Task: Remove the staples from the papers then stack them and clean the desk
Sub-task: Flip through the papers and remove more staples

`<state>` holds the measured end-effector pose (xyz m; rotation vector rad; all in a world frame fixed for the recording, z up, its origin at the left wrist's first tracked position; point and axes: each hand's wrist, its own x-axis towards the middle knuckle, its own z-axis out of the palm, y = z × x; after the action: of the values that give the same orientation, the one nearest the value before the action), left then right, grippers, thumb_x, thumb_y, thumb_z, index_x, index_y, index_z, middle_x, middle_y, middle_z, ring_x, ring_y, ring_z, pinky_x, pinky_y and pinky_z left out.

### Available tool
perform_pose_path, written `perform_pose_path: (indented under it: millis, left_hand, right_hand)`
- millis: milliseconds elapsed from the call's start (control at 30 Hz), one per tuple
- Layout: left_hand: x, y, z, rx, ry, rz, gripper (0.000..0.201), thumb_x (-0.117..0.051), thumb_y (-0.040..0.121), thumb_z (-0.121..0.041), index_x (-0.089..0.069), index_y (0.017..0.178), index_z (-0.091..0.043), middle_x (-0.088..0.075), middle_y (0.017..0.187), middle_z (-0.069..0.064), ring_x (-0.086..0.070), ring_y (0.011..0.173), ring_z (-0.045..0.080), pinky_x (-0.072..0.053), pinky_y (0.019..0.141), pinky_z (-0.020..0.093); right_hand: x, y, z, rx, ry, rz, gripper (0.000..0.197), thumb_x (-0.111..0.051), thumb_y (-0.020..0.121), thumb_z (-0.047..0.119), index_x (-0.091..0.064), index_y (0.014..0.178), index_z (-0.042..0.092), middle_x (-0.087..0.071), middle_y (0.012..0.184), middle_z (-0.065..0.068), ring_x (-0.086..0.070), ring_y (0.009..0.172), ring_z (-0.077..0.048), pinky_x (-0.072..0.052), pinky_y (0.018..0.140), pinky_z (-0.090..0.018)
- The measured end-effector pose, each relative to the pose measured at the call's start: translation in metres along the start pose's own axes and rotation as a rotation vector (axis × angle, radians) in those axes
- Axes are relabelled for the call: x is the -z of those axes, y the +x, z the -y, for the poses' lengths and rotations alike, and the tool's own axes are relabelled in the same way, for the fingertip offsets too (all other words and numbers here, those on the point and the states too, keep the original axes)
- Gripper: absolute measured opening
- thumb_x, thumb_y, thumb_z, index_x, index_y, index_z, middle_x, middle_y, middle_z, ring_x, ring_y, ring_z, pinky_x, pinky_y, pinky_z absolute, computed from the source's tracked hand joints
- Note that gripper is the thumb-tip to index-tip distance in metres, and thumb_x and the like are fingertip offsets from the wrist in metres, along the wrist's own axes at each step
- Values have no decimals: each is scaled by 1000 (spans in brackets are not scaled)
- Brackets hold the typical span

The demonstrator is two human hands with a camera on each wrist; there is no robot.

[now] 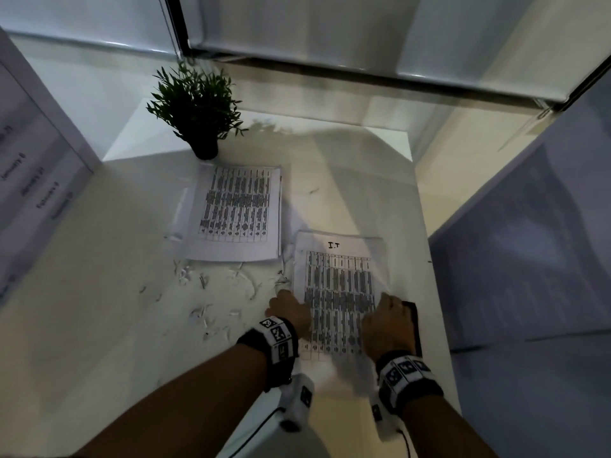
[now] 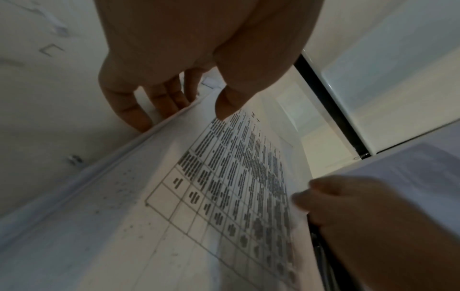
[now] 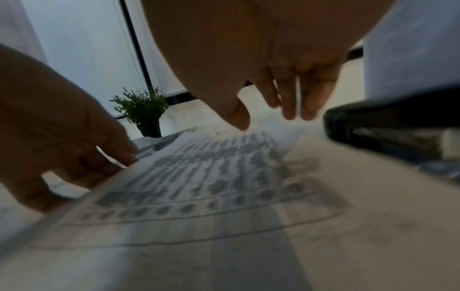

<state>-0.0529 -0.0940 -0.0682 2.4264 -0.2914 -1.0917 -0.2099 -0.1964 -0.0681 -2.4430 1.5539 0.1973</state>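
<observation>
The near set of printed papers [image 1: 340,292], marked "I.T" at its top, lies on the white desk [image 1: 99,292]. My left hand [image 1: 291,309] pinches its left edge: the thumb [image 2: 225,106] lies on top and the fingers [image 2: 139,116] reach under it, lifting that side. At the right edge, my right hand [image 1: 388,312] hangs over the sheet with loosely straight fingers [image 3: 291,106] and holds nothing. A second stack of papers [image 1: 238,209] lies further back. Loose staples [image 2: 51,50] and paper scraps [image 1: 215,292] litter the desk left of the near set.
A black stapler [image 1: 415,325] lies just right of my right hand, close to the desk's right edge [image 1: 436,325]. A small potted plant [image 1: 198,107] stands behind the far stack. White panels wall the desk at left, back and right.
</observation>
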Motion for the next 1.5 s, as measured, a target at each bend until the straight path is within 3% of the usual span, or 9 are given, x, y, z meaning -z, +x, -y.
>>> perform_pose_path:
  millis: [400, 600, 700, 833, 933, 1067, 1200, 1400, 1500]
  left_hand:
    - [-1, -10, -13, -190, -153, -11, 22, -55, 90, -22, -60, 105, -5, -68, 108, 15, -63, 93, 27, -53, 81, 34]
    - [58, -42, -6, -561, -348, 62, 14, -58, 89, -14, -63, 96, -26, -71, 92, -5, -66, 83, 14, -52, 73, 30]
    - [93, -46, -10, -617, -423, 157, 20, -60, 90, -13, -67, 108, -19, -74, 103, 3, -68, 96, 22, -56, 84, 40]
    - [104, -51, -31, -735, -428, 86, 24, -59, 93, -16, -59, 117, -17, -69, 108, 0, -65, 99, 16, -57, 84, 37]
    - [98, -52, -35, -807, -450, -13, 24, -59, 93, -20, -54, 117, -17, -66, 108, 0, -63, 98, 10, -54, 80, 28]
    - [93, -52, -33, -794, -464, -31, 16, -67, 88, -23, -61, 103, -21, -70, 97, -5, -65, 85, -3, -54, 71, 16]
    - [90, -54, -38, -741, -538, -45, 11, -67, 89, -20, -62, 96, -28, -68, 91, -13, -62, 79, -13, -51, 68, 12]
    - [107, -66, -45, -946, -578, -86, 40, -74, 80, -13, -48, 111, -11, -58, 102, -9, -63, 91, 9, -57, 71, 20]
    - [121, -82, -56, -1088, -742, -103, 44, -71, 80, -26, -45, 114, -16, -59, 102, -10, -66, 92, 14, -59, 71, 28]
  right_hand:
    - [-5, -5, 8, -152, 164, 131, 71, -65, 82, 44, -32, 140, 19, -31, 146, -13, -29, 131, -35, -37, 103, -51]
    - [31, 9, -7, -176, 920, -148, 119, -89, 58, 37, -15, 149, 16, -30, 150, -12, -31, 135, -28, -30, 111, -46]
    - [71, 18, -3, -42, 1384, -40, 91, -83, 66, 0, -33, 141, 16, -57, 131, -4, -57, 117, -19, -46, 98, -48]
    - [119, 8, 17, 160, 1418, -161, 32, -66, 81, -5, -62, 100, 20, -72, 80, 26, -66, 79, 8, -54, 74, -17]
    - [120, -4, 20, 197, 1461, -249, 27, -71, 78, 0, -66, 92, 22, -72, 79, 25, -68, 79, 6, -53, 67, -12]
    - [101, -13, 19, 111, 1434, -226, 26, -80, 70, 3, -72, 87, 22, -76, 87, 8, -71, 87, -16, -57, 74, -30]
    - [107, -13, 22, 55, 1424, -306, 21, -79, 73, 9, -76, 72, 30, -75, 78, 10, -71, 78, -14, -56, 70, -34]
    - [129, -27, 24, 112, 1408, -380, 45, -87, 62, 29, -69, 101, 18, -73, 97, -4, -70, 91, -21, -59, 75, -43]
    - [151, -31, 32, 251, 1451, -458, 50, -82, 67, 13, -61, 111, 5, -73, 91, 7, -69, 84, -7, -57, 71, -26]
